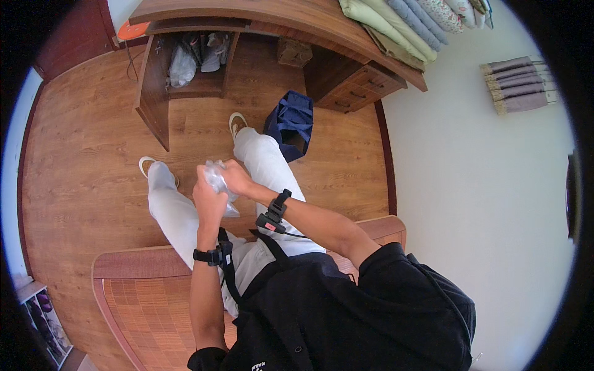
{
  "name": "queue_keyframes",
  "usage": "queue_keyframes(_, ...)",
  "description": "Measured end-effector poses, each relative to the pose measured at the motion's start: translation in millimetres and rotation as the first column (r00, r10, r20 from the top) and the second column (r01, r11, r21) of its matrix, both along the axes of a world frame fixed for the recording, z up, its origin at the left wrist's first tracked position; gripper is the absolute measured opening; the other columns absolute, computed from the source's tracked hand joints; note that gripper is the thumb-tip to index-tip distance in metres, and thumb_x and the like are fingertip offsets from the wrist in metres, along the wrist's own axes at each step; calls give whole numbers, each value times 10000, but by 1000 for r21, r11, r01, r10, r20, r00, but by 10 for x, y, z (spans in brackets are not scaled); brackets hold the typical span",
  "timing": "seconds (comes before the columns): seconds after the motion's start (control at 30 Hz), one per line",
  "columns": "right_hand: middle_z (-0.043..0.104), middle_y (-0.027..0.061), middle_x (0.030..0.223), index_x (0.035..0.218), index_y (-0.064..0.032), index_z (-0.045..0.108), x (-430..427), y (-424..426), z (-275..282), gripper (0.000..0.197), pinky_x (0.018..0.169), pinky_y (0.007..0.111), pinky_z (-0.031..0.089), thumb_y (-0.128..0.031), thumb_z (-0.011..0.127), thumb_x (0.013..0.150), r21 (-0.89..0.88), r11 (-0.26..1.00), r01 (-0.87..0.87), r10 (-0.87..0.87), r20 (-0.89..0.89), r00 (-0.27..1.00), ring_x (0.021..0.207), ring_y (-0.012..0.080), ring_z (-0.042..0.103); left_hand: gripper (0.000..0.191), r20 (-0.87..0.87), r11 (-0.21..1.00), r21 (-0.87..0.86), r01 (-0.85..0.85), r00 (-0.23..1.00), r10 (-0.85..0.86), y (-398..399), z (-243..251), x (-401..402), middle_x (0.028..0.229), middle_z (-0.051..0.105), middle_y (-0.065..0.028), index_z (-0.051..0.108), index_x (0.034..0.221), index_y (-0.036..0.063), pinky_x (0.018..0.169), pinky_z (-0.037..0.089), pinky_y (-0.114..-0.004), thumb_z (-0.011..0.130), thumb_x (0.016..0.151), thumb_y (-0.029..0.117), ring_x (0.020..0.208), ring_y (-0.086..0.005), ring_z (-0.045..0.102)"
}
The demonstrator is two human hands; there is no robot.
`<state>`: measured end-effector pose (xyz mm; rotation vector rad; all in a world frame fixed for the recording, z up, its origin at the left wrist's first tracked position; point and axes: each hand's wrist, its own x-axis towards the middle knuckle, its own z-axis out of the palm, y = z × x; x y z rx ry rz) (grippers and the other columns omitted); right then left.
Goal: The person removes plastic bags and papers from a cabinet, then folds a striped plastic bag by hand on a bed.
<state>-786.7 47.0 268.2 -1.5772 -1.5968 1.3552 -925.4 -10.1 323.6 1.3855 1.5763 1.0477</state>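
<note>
Between my knees, a crumpled clear plastic bag (216, 178) is gripped by both hands. My left hand (209, 199) has its fingers curled around one side of it. From the other side, my right hand (237, 177) pinches the bunched plastic, its fingertips partly hidden. A loose end of the bag hangs below my left hand, over the gap between my legs. On the floor by my right leg stands a navy blue fabric tote bag (274, 123), its handles folded over its top.
A wooden desk (195, 11) has its cabinet door (153, 97) swung open, with plastic bags (183, 67) inside. Under the desk sits a brown box (294, 52). Folded bedding (394, 23) lies on the desktop. An orange stool (132, 30) is at the far left. I sit on a woven-mat-covered bed (148, 297).
</note>
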Motion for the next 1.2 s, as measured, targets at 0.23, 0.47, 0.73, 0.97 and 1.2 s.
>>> queue_keyframes(0.23, 764, 284, 916, 1001, 66, 769, -44, -268, -73, 567, 798, 482, 547, -465, 589, 1082, -75, 997, 24, -22, 17, 1000, 825, 343, 721, 331, -16, 1000, -6, -12, 1000, 12, 3, -64, 10, 957, 707, -315, 539, 1149, 45, 835, 508, -580, 628, 843, -43, 1010, -574, 675)
queue_keyframes(0.47, 764, 293, 1007, 1090, 14, 771, -188, -58, -43, 564, 905, 496, 547, -495, 529, 1119, -110, 994, 7, 5, 105, 995, 971, 406, 744, 401, -66, 1000, 11, -13, 998, 13, 208, -317, -195, 955, 728, -305, 579, 1227, 53, 835, 521, -596, 680, 844, -6, 988, -548, 697)
queue_keyframes(0.73, 559, 252, 1548, 1523, -31, 585, -583, 342, -119, 601, 1221, 469, 421, -363, 727, 1043, 273, 939, -210, 153, 214, 965, 1446, 416, 535, 705, -80, 971, -110, -215, 975, 206, 494, -1180, -534, 1372, 619, -213, 496, 1487, 136, 992, 532, -589, 814, 858, 147, 1229, -484, 639)
queue_keyframes(0.97, 737, 112, 1267, 1442, -10, 663, -358, 1082, -1225, 526, 954, 353, 552, -201, 835, 984, 41, 982, -186, 180, 129, 975, 1117, 186, 669, 844, -104, 960, -209, -187, 980, 168, 1027, -1579, -435, 1451, 596, -246, 488, 1570, 148, 1137, 442, -557, 847, 806, 154, 1338, -481, 557)
queue_keyframes(1.2, 731, 190, 1293, 1326, 11, 697, -635, 1380, -2651, 429, 949, 436, 575, -175, 823, 960, -331, 939, 87, -31, 173, 984, 1143, 313, 707, 637, -6, 893, -383, -237, 967, 254, 1446, -2687, -366, 1293, 700, -257, 604, 1518, 51, 1046, 527, -523, 684, 886, 41, 1239, -450, 641)
